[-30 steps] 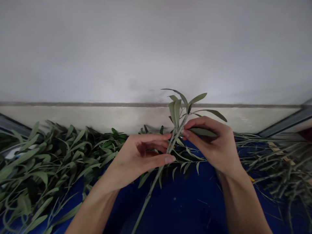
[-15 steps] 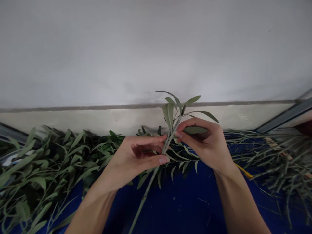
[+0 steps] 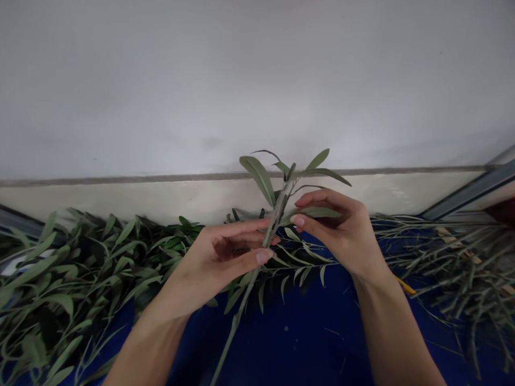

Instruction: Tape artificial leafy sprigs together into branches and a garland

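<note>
A leafy branch with a long bare stem stands tilted in the middle of the view, its leaves at the top. My left hand pinches the stem between thumb and fingers, below the leaves. My right hand is just right of the stem, thumb and fingertips closed around a long green leaf. Its fingertips are a little apart from the stem.
Leafy green branches are heaped at the left on a blue surface. Bare, thin stems lie at the right, near a yellow object. Behind rises a pale wall with a ledge.
The branch has turned in my left hand, so one leaf now sticks out to the left. My right fingertips have come away from the stem.
</note>
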{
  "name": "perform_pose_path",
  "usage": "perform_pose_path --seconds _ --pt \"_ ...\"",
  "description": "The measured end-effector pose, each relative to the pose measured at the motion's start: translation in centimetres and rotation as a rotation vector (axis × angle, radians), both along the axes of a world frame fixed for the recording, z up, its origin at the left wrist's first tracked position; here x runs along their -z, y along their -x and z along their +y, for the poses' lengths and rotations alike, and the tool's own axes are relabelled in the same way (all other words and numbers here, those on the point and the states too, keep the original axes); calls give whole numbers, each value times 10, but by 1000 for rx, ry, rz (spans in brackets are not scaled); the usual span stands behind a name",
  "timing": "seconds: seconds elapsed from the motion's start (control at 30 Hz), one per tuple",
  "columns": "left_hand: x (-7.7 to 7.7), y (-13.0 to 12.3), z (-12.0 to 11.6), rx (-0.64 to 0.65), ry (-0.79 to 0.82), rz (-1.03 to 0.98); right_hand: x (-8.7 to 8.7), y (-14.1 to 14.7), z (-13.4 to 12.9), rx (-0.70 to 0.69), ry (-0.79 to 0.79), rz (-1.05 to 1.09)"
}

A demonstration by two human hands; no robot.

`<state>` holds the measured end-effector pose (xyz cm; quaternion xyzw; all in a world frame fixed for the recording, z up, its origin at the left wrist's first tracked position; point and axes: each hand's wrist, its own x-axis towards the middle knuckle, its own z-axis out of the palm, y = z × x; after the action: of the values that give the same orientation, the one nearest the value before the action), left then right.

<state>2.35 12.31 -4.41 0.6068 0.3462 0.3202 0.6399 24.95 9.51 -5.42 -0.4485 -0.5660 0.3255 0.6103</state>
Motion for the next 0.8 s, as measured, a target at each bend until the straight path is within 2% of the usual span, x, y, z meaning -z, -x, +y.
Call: perform_pose_path --seconds 0.13,0.27,0.37,0.47,0.57,0.63,0.7,0.8 --pt "-1 3 1 -9 -28 -59 1 -10 1 47 6 34" --pt "-4 5 3 8 -5 -106 12 -32 6 199 30 -50" --pt "-7 6 3 -27 0 -135 34 -50 17 339 158 -232" --pt "-8 7 4 -36 1 -148 65 -58 30 429 305 -533" --pt "-8 10 5 -9 7 -127 92 -54 42 474 323 -646" --pt "-8 12 5 18 17 -116 101 -49 48 484 292 -638" --pt "-9 13 4 47 34 -113 103 -44 51 476 255 -634" --pt "-9 14 4 51 39 -113 92 -43 47 440 157 -529"
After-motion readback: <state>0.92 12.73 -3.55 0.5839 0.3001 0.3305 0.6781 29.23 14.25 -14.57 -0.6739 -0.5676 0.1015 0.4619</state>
